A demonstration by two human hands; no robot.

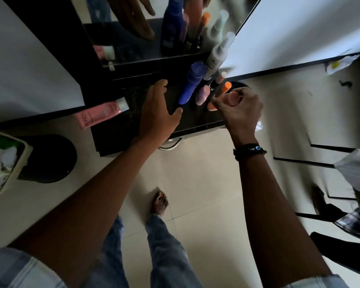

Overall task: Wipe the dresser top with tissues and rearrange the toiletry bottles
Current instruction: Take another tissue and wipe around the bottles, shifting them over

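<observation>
Two hands | left hand [158, 109] spread flat on dresser top [195, 119] | right hand [240, 109] curled round orange tube [226, 87]

Black bracelet [249, 151] (blue bead); faded jeans [168, 246]; barefoot.

The left hand [158, 109] lies flat on the dark tabletop [116, 140], fingers straight, thumb just beside a tall blue bottle [192, 84]. The right hand [241, 109] curls its fingers round an orange bottle [226, 87] near the right edge. A lilac bottle [203, 95] stands between the two bottles. A pink tube [101, 115] overhangs the left edge.
</observation>
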